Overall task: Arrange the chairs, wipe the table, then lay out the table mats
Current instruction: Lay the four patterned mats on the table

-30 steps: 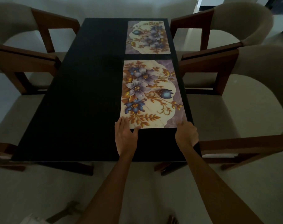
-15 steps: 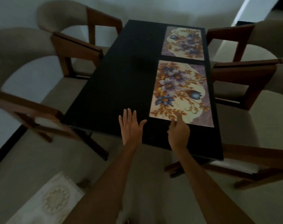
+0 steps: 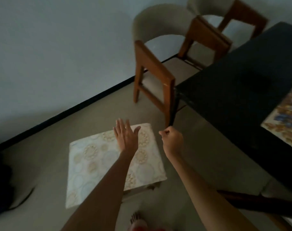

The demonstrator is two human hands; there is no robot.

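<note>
I am holding my left hand (image 3: 126, 138) flat, fingers spread and gripping nothing, over a patterned stool (image 3: 92, 167) on the floor. My right hand (image 3: 172, 140) is curling into an empty fist beside it. A floral mat (image 3: 285, 120) is lying on the table (image 3: 233, 84) at the right edge, with two chairs (image 3: 158, 69) drawn up to its far side.

Both my bare forearms reach out from the six o'clock edge toward twelve. My left hand (image 3: 126, 139) is spread flat, palm down, fingers straight and pointing to eleven o'clock. My right hand (image 3: 172, 141) is curled into a loose fist, holding nothing.
</note>
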